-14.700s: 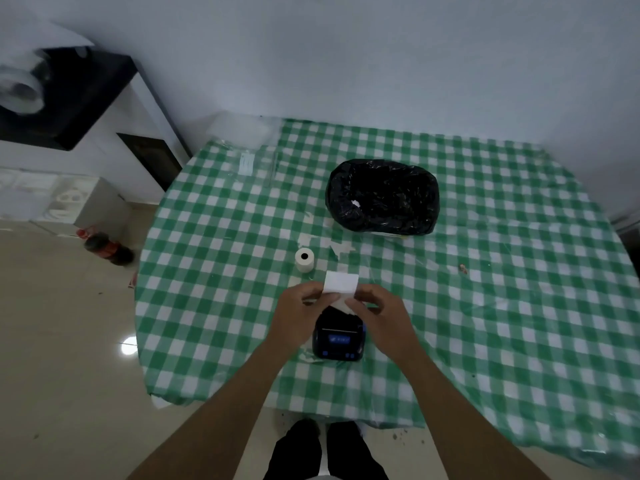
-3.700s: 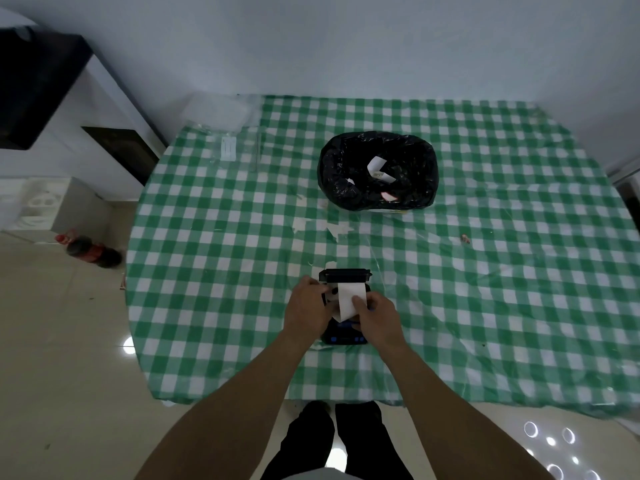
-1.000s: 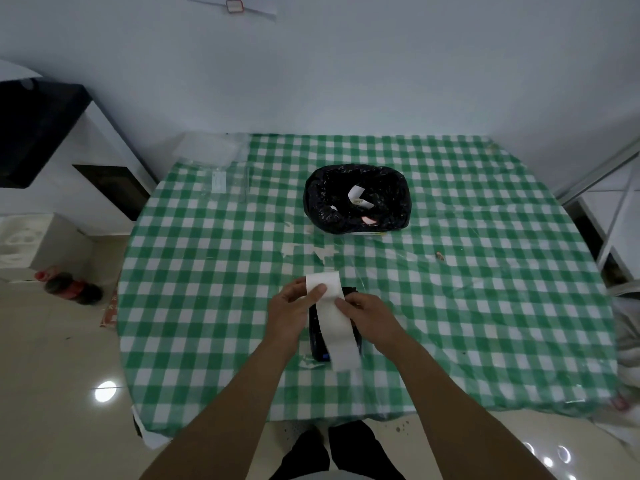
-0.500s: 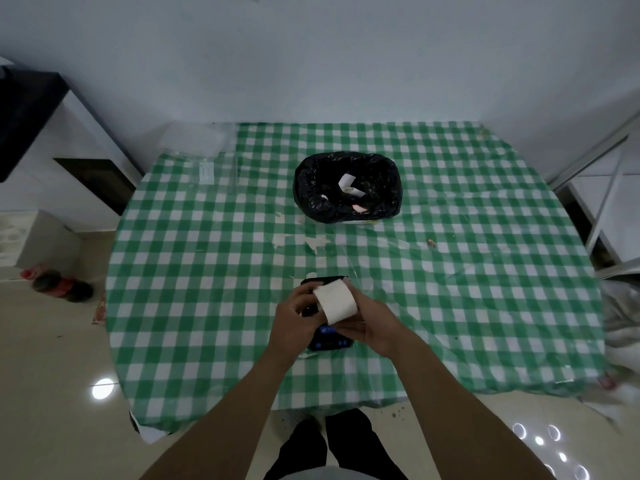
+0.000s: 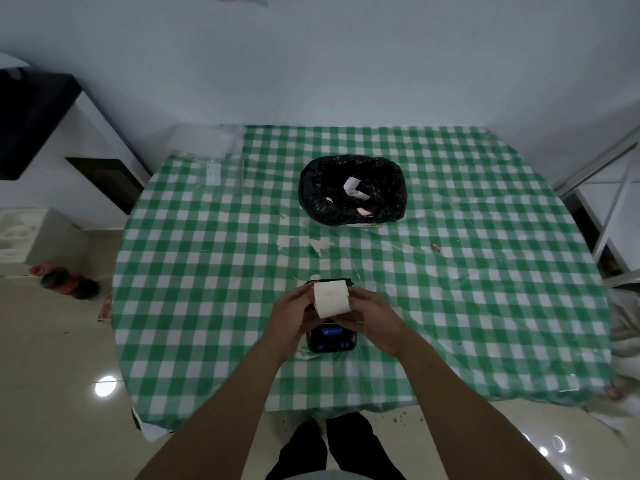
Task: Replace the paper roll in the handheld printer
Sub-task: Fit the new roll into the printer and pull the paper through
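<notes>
Rolled up now, the paper strip that trailed loose a second ago sits pinched between left hand and right hand, both grips closed on it above the printer. Green-checked desk carries a black-lined bin farther back; open cloth lies right.

The hands and paper strip hide most of the printer.

A black-lined bin holding paper scraps stands on the green checked tablecloth.
</notes>
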